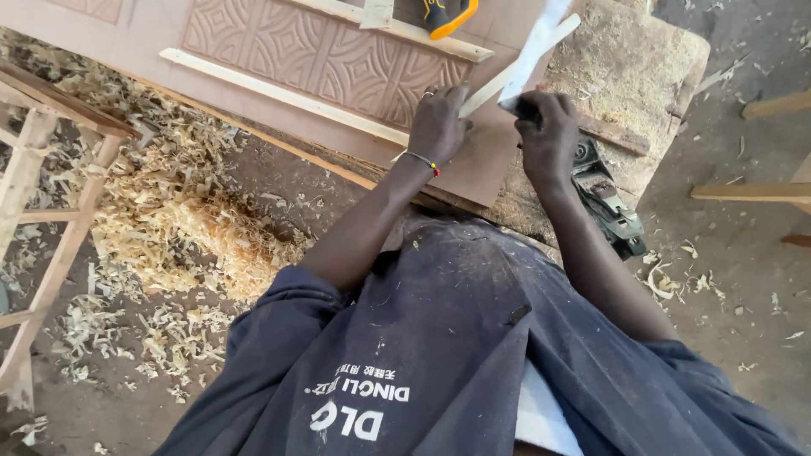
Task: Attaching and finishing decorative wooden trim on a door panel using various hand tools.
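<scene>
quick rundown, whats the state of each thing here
left hand: pressed on the thin wood strip
right hand: gripping a white strip, raised and tilted
carved door panel: lying flat on the bench
electric planer: resting at the bench edge, untouched
wood shavings: heaped on the floor

I see a heap of pale curled wood shavings on the dirt floor at left, beside a bare timber frame. A dark green electric hand planer lies at the desk's sawdust-covered edge. A black and orange tool rests near the top edge.
</scene>
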